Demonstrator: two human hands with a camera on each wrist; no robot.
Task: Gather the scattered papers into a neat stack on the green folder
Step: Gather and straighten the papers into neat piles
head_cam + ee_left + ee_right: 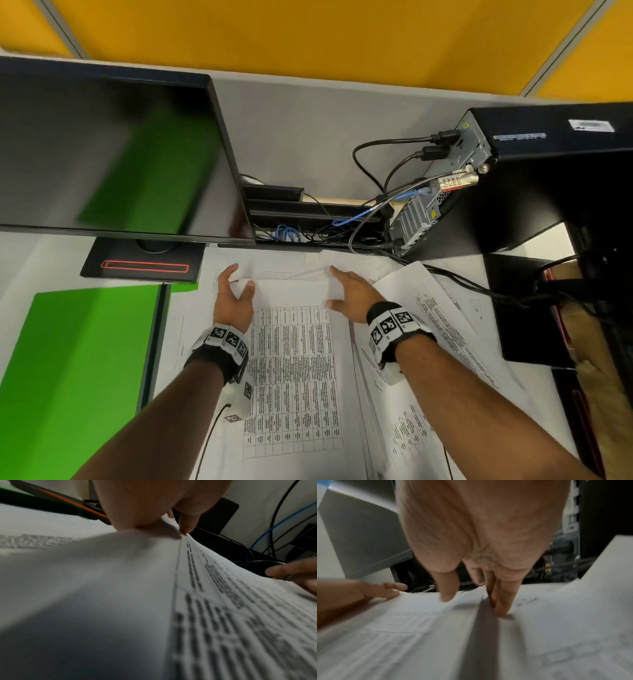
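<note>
A green folder (78,370) lies flat at the desk's left. White printed papers are spread over the middle and right; the top one is a sheet with a table (294,377). My left hand (242,277) pinches that sheet's far left corner, thumb on top, and the sheet (223,588) bows upward. My right hand (333,287) lies at its far right corner with straight fingers (500,608) against the raised edge and its thumb over the sheet. More sheets (428,308) fan out to the right, and one pokes out beside the folder (178,342).
A dark monitor (113,154) on a black base (144,265) stands behind the folder. A black computer tower (513,178) with many cables (376,205) sits at the back right, one cable running over the right-hand papers. A black flat object (527,308) lies at the right edge.
</note>
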